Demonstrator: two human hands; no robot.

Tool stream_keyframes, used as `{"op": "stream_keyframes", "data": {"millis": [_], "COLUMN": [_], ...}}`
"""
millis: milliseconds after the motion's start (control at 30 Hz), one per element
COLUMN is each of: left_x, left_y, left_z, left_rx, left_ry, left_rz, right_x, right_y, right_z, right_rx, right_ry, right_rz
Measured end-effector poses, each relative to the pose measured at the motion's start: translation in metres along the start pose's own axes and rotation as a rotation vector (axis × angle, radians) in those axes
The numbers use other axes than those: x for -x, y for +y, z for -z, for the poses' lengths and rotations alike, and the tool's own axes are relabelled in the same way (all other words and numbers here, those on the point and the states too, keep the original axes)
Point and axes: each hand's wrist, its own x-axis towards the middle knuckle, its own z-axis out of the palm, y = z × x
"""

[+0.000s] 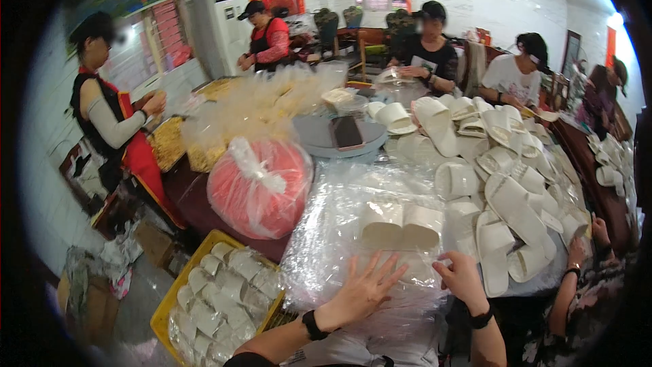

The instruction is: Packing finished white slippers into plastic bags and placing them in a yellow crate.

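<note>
A pair of cream slippers (401, 228) lies side by side in a clear plastic bag (415, 268), on top of a stack of clear plastic bags (309, 248). My left hand (363, 289) rests flat on the bag over the near part of the slippers, fingers spread. At the bag's right edge my right hand (464, 280) is closed, with thumb and fingertips pinched on the thin plastic. The slippers' near ends are partly hidden under the wrinkled film and my left hand.
A pile of loose cream slippers (513, 197) covers the table's right side. A yellow crate (163, 309) of bagged slippers stands at lower left. A pink-filled plastic bag (261, 190) and a phone (347, 132) lie beyond. Several people work around the table; a co-worker's hand (577, 251) is at right.
</note>
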Motion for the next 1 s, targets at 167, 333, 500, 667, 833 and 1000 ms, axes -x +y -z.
{"op": "stream_keyframes", "data": {"millis": [167, 333, 500, 667, 833, 1000], "left_x": [-0.008, -0.002, 0.003, 0.040, 0.098, 0.169], "left_y": [0.001, -0.019, -0.024, -0.039, -0.029, -0.037], "left_z": [-0.006, -0.003, 0.039, 0.047, 0.111, 0.141], "left_rx": [0.055, 0.208, 0.507, 0.802, 0.690, 0.220], "left_ry": [0.166, 0.282, 0.391, 0.578, 0.660, 0.788], "left_rz": [0.076, 0.126, 0.171, 0.228, 0.275, 0.541], "right_x": [0.021, 0.024, 0.006, -0.001, -0.028, -0.038], "right_y": [-0.014, -0.003, 0.078, 0.003, 0.009, 0.014], "right_z": [-0.002, -0.039, -0.077, -0.063, -0.042, -0.041], "right_rx": [-0.717, -1.077, 0.198, 0.718, 0.880, 0.936], "right_ry": [-0.247, -0.167, 0.246, -0.245, -0.097, -0.153], "right_rz": [-0.181, 0.402, 1.045, 0.705, 0.522, 0.379]}}
